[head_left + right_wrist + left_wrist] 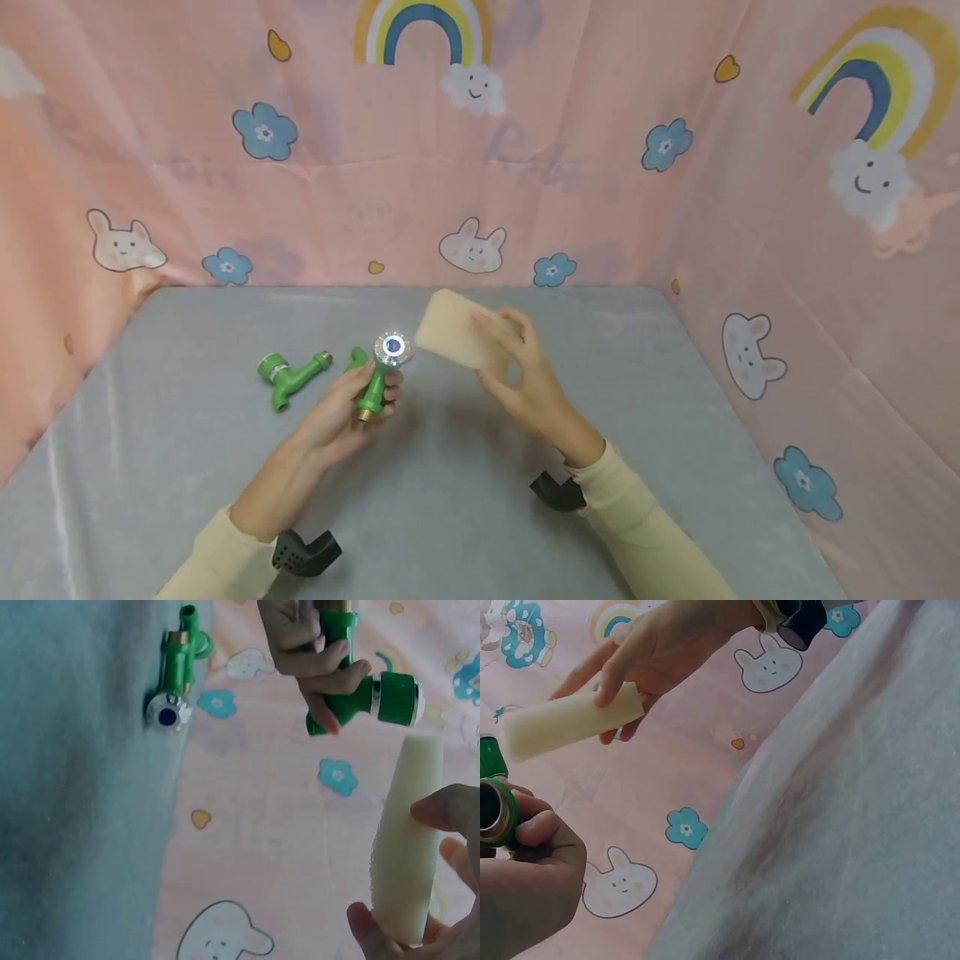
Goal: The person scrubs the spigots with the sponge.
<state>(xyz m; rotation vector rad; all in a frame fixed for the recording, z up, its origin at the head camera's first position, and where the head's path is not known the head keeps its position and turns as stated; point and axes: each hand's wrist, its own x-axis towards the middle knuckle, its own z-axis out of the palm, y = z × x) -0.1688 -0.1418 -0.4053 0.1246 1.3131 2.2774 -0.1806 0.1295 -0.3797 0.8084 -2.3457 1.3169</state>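
Observation:
My left hand [341, 412] grips a green plastic faucet [372, 393] by its body, fingers curled round it. The brass threaded end points back toward me, and the round handle with a silvery face is up. In my right hand [528, 375] is a cream sponge [452, 329], pinched between thumb and fingers, its near corner close to the faucet handle. From the right wrist view, the sponge [409, 840] stands just below the green handle [397, 699], with a small gap between them. A second green faucet [288, 379] lies on the table, left of my left hand.
A grey cloth covers the table [450, 517]. Pink printed curtains [585, 192] stand at its back and sides. A black wrist-camera mount [306, 553] sits at the left cuff, and another black mount [558, 492] at the right cuff.

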